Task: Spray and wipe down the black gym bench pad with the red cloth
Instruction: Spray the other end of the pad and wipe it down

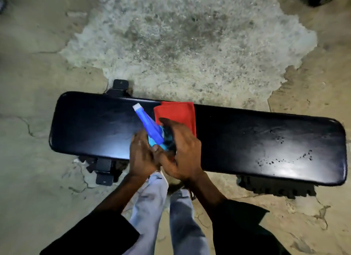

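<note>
Together, both hands clasp a blue plastic spray bottle (150, 127) over the long black padded gym bench (247, 138), left hand (141, 155) and right hand (180, 152) wrapped round its body, seemingly. Behind, a folded red cloth (176, 115) lies on the pad, partly hidden by the right hand; droplets (284, 157) bead toward the right end.

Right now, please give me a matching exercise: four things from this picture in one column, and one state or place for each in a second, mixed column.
1. red cloth
2. spray bottle
3. bench pad
4. droplets

A. beaded on the pad's right part
B. gripped between both hands
C. black, lying across the floor
D. folded, lying on the pad

Pairs: 1-D, 2-B, 3-C, 4-A
</note>
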